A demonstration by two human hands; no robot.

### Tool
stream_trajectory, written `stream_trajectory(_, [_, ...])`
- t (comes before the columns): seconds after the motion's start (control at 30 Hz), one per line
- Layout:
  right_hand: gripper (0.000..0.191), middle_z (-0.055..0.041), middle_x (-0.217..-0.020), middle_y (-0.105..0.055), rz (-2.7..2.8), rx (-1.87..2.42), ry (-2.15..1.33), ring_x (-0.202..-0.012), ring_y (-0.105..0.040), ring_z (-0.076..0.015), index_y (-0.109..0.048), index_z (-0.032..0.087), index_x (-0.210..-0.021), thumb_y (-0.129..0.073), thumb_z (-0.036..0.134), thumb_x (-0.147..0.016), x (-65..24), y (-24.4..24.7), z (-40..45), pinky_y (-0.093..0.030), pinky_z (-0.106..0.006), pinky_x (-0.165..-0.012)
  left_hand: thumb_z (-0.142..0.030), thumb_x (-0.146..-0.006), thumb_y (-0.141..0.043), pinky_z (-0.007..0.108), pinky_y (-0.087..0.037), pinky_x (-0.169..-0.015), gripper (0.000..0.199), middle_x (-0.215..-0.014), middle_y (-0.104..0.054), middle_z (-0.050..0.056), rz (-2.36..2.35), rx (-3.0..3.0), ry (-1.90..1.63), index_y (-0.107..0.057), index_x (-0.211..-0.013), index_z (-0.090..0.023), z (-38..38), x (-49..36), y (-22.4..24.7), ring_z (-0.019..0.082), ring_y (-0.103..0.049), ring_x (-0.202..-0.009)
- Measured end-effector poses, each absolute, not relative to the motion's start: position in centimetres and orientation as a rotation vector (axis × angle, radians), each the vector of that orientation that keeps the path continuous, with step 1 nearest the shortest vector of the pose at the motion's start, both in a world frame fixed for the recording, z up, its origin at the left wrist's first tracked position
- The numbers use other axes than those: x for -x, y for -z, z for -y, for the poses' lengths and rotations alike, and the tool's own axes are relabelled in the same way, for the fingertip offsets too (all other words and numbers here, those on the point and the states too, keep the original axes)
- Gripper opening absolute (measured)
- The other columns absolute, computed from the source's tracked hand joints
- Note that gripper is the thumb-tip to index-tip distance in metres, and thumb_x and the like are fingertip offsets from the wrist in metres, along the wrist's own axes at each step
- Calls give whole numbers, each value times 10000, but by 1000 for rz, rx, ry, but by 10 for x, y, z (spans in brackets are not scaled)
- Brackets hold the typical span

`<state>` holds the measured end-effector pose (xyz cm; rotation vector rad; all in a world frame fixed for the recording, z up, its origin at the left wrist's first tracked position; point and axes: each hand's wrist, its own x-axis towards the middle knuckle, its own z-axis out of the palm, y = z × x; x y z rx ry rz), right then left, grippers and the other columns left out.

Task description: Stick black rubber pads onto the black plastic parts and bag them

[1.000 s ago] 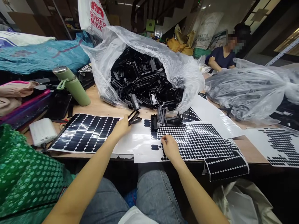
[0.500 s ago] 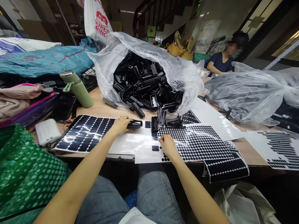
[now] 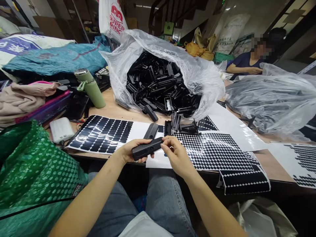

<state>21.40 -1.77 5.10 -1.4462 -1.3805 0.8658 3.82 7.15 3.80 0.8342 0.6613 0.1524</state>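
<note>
My left hand [image 3: 129,150] is closed around a long black plastic piece [image 3: 145,149] with a carbon-weave pattern, held tilted above the table's front edge. Just behind it another carbon-patterned black piece [image 3: 151,131] slants away; whether the two are joined I cannot tell. My right hand [image 3: 176,156] has its fingertips pinched at the right end of the held piece, and what they grip is too small to see. Under and beside that hand lies a sheet of round black stickers [image 3: 217,151]. A sheet of oblong black stickers [image 3: 103,133] is to the left.
An open clear plastic bag [image 3: 207,77] full of black plastic parts [image 3: 158,85] stands behind my hands. Several loose black parts [image 3: 182,126] lie before it. A green bottle [image 3: 92,90] and white box [image 3: 61,129] are left. A person [image 3: 256,59] sits beyond another bag [image 3: 274,98].
My left hand has lifted the black piece from the table and brought it towards me. My right hand has left the round-sticker sheet and come to the piece's end. The view has shifted slightly.
</note>
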Motion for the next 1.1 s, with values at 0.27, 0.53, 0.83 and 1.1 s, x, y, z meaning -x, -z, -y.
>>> stream_trajectory(0.27, [160, -66, -1053, -450, 1460, 1532, -911, -908, -520, -162, -500, 190, -699, -441, 274, -822, -192, -54, 31, -431, -310, -777, -351, -828, -396, 171, -384, -297, 340, -636, -635, 127, -583, -596, -52, -580, -796, -67, -58, -44, -19, 123, -546, -361])
stream_trajectory(0.53, [164, -64, -1026, -455, 1444, 1569, -912, -812, -523, -149, -493, 189, -687, -436, 261, -823, -190, -51, 36, -455, -315, -718, -368, -839, -368, 171, -370, -280, 370, -619, -630, 131, -615, -561, -22, -569, -806, -59, -53, -48, -13, 125, -538, -338])
stream_trajectory(0.83, [97, -64, -985, -488, 1450, 1651, -709, -837, -514, -163, -498, 194, -779, -466, 281, -806, -200, -22, 28, -427, -313, -750, -372, -844, -369, 179, -388, -291, 376, -662, -650, 152, -653, -541, -45, -568, -850, -53, -53, -44, 0, 136, -556, -368])
stream_trajectory(1.1, [208, -157, -970, -548, 1462, 2260, -421, -906, -530, -260, -531, 111, -942, -492, 234, -778, -231, 31, -15, -389, -342, -776, -346, -822, -478, 229, -494, -446, 362, -900, -656, 170, -732, -603, -197, -514, -1044, -62, -58, -26, 3, 176, -640, -582])
